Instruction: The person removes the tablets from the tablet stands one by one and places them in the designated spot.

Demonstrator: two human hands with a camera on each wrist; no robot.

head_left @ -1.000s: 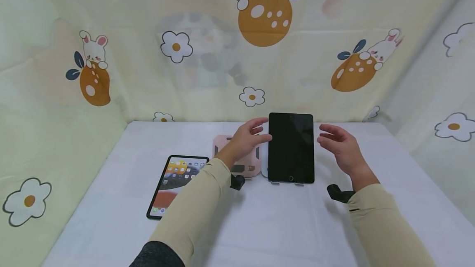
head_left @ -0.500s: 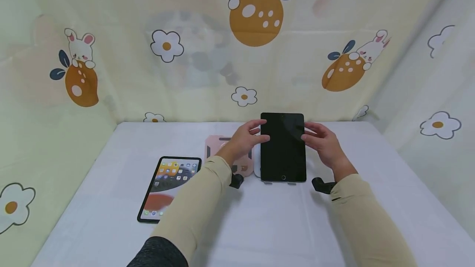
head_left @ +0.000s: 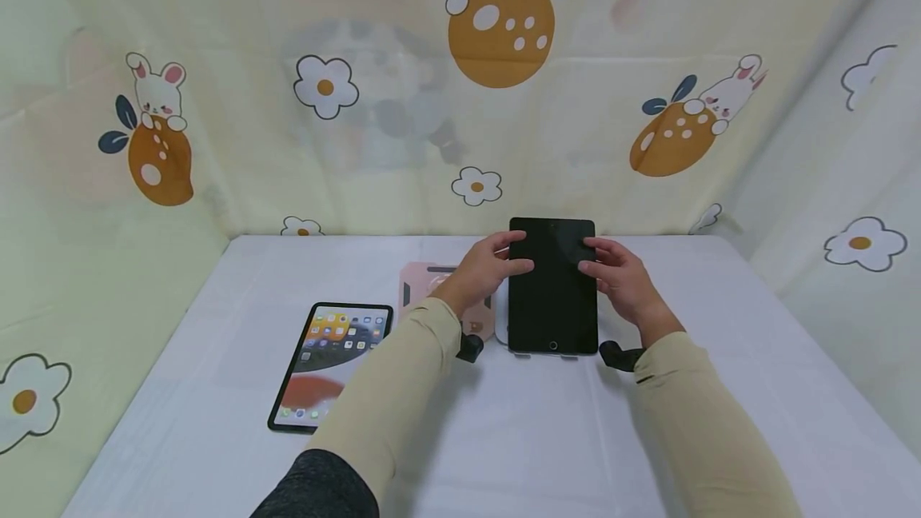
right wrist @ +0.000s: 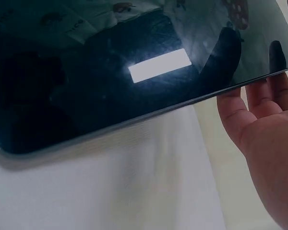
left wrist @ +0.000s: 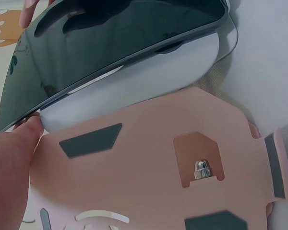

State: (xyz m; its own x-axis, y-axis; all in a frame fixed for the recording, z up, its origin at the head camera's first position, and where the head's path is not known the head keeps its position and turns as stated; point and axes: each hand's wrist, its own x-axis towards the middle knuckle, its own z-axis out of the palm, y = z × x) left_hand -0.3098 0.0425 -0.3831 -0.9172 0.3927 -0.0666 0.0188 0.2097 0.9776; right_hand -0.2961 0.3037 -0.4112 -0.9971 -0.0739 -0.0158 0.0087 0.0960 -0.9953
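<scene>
Your white table (head_left: pixel 547 438) bears the black tablet (head_left: pixel 552 294), standing upright near the far edge.
The pink panel (left wrist: pixel 149 167) is just beside it, on your left. Your left hand (head_left: pixel 480 272) and right hand (head_left: pixel 624 278) hold the tablet's opposite side edges, fingers parted partway.

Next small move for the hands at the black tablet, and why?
Probably a slight, level lift of the black tablet. The left hand and right hand are at its opposite side edges, at similar heights, and small tabs show under its lower edge, which it would likely need to clear.
</scene>
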